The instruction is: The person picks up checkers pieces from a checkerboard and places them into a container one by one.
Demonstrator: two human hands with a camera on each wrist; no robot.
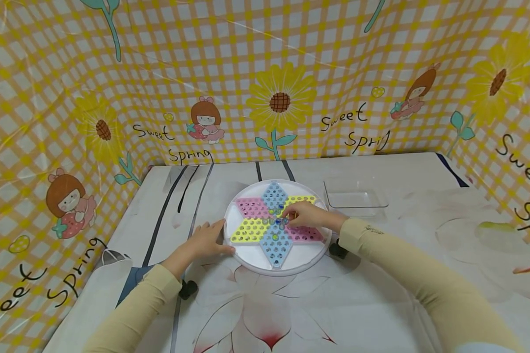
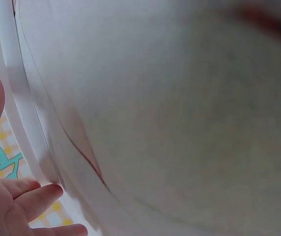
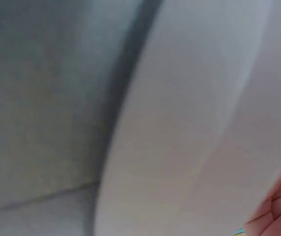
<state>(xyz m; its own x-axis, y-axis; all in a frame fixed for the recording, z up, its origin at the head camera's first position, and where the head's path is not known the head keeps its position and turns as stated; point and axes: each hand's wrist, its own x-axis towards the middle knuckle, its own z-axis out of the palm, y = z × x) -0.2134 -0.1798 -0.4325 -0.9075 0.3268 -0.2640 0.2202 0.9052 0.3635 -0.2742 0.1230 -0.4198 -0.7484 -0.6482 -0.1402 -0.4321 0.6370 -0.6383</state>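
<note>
Game board (image 1: 247,255): lying flat on the white table (image 1: 362,299), round and white, with a pink, yellow and blue star (image 1: 249,230) and little glass marbles (image 1: 272,221) near the middle. Touching the board's left edge with the left hand (image 1: 205,240), fingers spread out straight, and reaching over the middle with the right hand (image 1: 310,214), fingers bending down by the marbles but hiding too much to tell if pinching one. Wearing tan sleeves (image 1: 406,269) on both arms, working near a clear box (image 1: 355,199) sitting right of the board, and facing a yellow checked cloth (image 1: 229,63) with sunflowers (image 1: 279,103).
</note>
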